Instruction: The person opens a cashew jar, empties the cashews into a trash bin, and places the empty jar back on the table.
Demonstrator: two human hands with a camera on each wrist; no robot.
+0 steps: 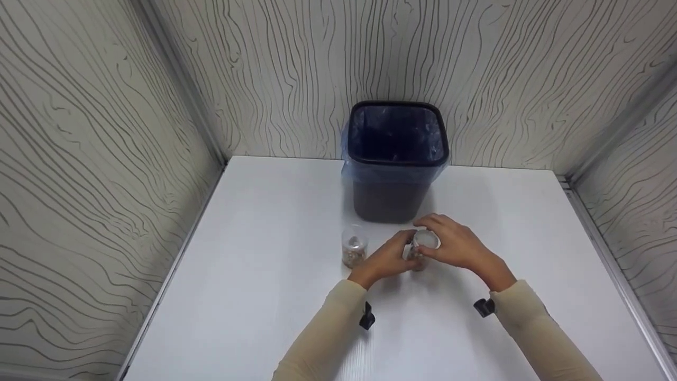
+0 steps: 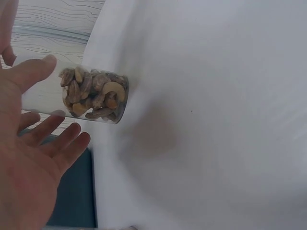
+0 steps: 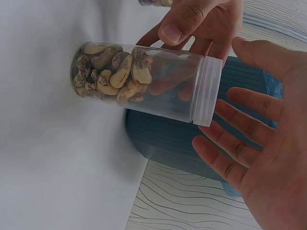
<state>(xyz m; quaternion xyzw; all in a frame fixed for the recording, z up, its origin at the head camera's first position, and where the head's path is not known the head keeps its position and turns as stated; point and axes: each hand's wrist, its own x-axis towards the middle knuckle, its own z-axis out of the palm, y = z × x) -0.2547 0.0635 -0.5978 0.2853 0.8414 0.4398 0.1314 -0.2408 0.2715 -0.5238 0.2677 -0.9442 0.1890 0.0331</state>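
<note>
A clear jar (image 3: 172,103) holds cashew nuts (image 3: 115,76) in its lower part and wears a translucent lid (image 3: 207,91). My left hand (image 1: 389,258) holds this jar by its side, with the thumb on one side and the fingers on the other. Around the lid, my right hand (image 1: 459,244) hovers with spread, nearly straight fingers; whether its fingertips touch the rim I cannot tell. Left of my left hand, a second clear jar (image 1: 354,254) with similar contents stands upright on the table. Whether the held jar's base touches the table is unclear.
Behind the hands stands a dark bin (image 1: 394,198), lined with a blue plastic bag (image 1: 346,172). The white table (image 1: 254,254) is bounded by wood-grain patterned walls (image 1: 296,69) at the back and both sides.
</note>
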